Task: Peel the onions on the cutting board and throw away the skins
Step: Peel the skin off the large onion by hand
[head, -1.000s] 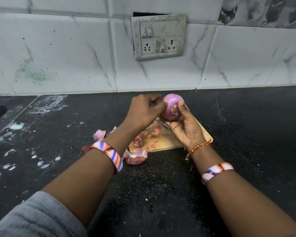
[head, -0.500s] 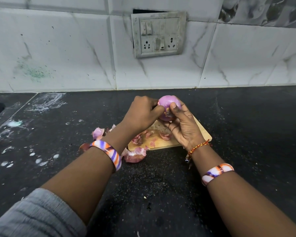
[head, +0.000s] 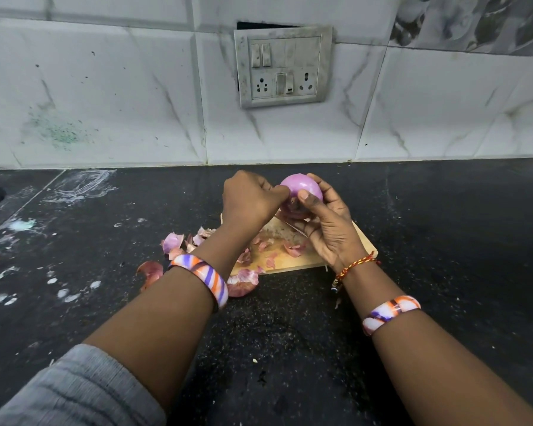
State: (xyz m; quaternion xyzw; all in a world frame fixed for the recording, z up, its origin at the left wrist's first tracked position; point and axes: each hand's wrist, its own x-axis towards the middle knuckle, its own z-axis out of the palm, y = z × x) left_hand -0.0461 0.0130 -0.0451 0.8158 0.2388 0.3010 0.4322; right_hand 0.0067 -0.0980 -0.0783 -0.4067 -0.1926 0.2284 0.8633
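Now | onion (head: 300, 189) held above cutting board (head: 360, 241), cupped in right hand (head: 330, 229), thumb pressing it | left hand (head: 250, 199) fingers curled, pinching its side | likely smooth, slippery, firm; grip at ends | loose skins (head: 243, 281) on table (head: 443, 241).

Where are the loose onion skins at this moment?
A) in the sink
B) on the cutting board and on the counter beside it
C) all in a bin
B: pink onion skins lie on the cutting board, and more skins lie on the black counter to its left.
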